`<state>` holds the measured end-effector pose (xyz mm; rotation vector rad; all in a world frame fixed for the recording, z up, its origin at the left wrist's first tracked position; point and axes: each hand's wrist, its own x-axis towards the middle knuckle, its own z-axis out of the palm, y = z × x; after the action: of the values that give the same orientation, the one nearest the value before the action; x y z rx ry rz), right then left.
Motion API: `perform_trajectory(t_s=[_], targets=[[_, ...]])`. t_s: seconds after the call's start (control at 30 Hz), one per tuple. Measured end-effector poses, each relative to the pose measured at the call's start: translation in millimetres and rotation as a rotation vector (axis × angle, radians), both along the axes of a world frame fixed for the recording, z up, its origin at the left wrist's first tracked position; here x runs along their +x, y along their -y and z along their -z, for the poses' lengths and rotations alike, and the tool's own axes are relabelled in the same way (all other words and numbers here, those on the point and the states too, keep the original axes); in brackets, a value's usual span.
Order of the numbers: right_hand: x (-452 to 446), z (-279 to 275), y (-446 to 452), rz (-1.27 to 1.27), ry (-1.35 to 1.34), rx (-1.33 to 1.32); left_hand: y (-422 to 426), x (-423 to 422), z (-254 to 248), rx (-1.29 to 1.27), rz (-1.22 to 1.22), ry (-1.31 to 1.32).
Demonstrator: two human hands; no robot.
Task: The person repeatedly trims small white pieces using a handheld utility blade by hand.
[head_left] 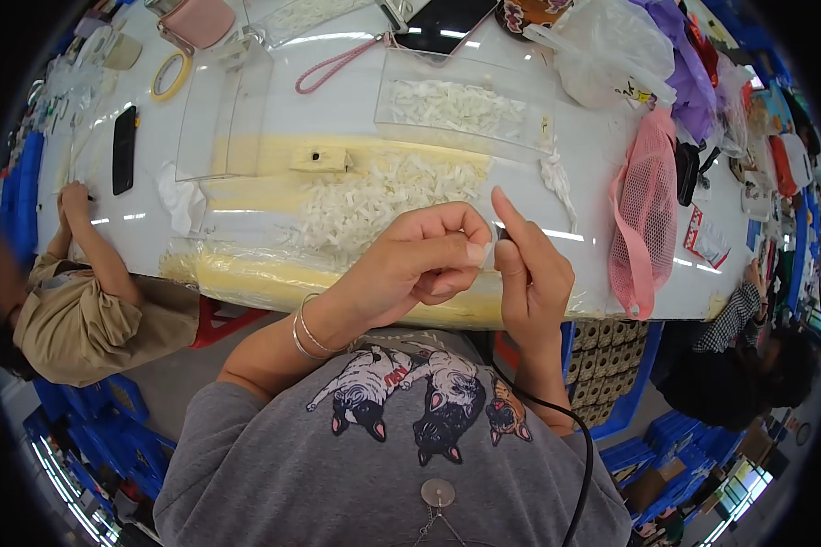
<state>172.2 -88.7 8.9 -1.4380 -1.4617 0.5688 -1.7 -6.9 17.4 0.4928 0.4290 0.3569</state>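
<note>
My left hand (433,255) is raised over the table's near edge, with thumb and curled fingers pinched together. A small pale piece seems to show at its fingertips, too small to make out. Close to its right, almost touching, is my right hand (531,264), its index finger extended and thumb raised near the other fingers; what it holds, if anything, is hidden. Behind my hands lies a loose pile of small white strips (374,202). A small cream block with a dark hole (321,159) rests behind the pile.
Farther back stands a clear tray (388,128) of white pieces (456,106). To the left are an acrylic box (196,137), a yellow tape roll (171,76) and a black phone (125,150). A pink mesh bag (643,223) lies right. People sit at both sides.
</note>
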Motion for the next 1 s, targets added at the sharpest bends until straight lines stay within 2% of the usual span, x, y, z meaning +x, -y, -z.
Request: perform_trajectory(t_s=[0.1, 0.17, 0.3, 0.43, 0.57, 0.67, 0.77, 0.87, 1.0], targets=[[1, 8, 3, 0.094, -0.232, -0.073, 4, 5, -2, 0.045, -0.006, -0.015], [4, 7, 10, 0.024, -0.436, -0.113, 2, 5, 1, 0.061, 0.004, -0.013], [-2, 9, 8, 0.03, -0.495, -0.087, 1, 7, 5, 0.052, 0.11, -0.029], [16, 23, 1, 0.346, -0.327, -0.247, 5, 7, 20, 0.035, 0.072, 0.034], [23, 34, -4, 0.202, 0.013, -0.287, 7, 2, 40, 0.062, 0.028, 0.105], [14, 35, -5, 0.263, 0.172, -0.33, 8, 0, 47, 0.108, -0.005, 0.097], [11, 34, -3, 0.301, 0.188, -0.411, 5, -4, 44, 0.122, -0.012, 0.099], [10, 34, -1, 0.291, 0.285, -0.393, 3, -3, 42, 0.033, -0.052, 0.091], [10, 30, -1, 0.321, 0.244, -0.447, -2, -7, 42, -0.029, -0.006, 0.094]])
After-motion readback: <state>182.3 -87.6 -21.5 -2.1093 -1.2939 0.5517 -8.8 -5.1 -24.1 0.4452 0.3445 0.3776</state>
